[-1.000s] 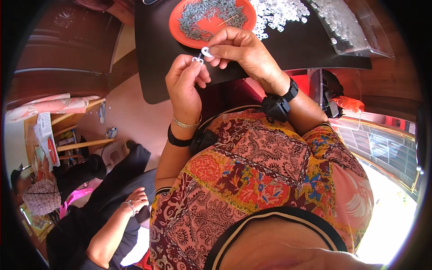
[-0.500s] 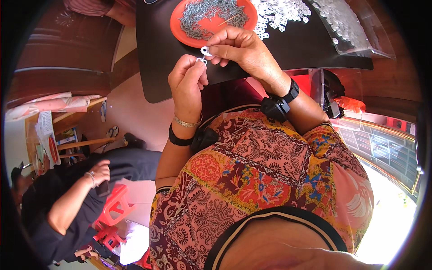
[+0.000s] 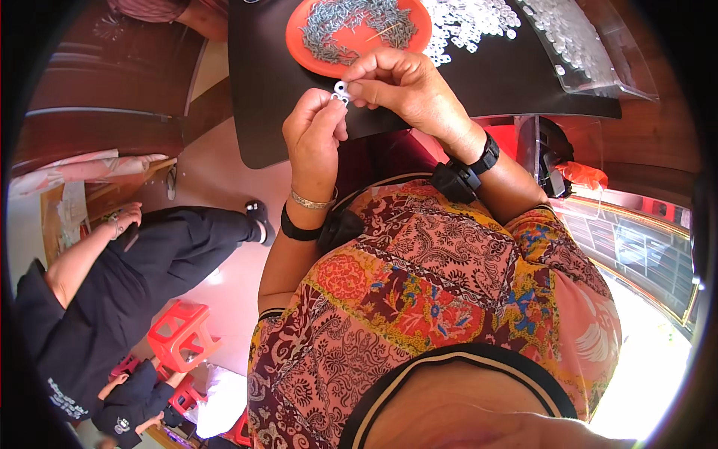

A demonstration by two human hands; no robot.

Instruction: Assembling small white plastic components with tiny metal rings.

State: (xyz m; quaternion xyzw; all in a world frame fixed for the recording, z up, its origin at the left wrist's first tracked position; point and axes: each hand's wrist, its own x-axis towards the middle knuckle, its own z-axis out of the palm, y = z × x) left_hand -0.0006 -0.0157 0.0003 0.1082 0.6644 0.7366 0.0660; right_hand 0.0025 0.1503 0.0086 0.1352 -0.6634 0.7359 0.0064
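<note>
The left hand point(image 3: 314, 131) has come closer to the right hand point(image 3: 407, 86), so the left clip point(image 3: 337, 99) and the right clip point(image 3: 341, 86), both white, now seem to touch, though they are too small to be sure. Each hand is nearly closed, thumb and fingers pinching its clip, over the near left part of the black table point(image 3: 277, 112). Just beyond, toward the left edge, sits an orange plate point(image 3: 320, 67) of grey fasteners point(image 3: 318, 39), a stick point(image 3: 383, 32) among them. White pieces point(image 3: 467, 22) lie right of it; a clear tray point(image 3: 609, 63) stands toward the right end. A person in black point(image 3: 179, 239) has moved, at left, beside a red stool point(image 3: 179, 329).
</note>
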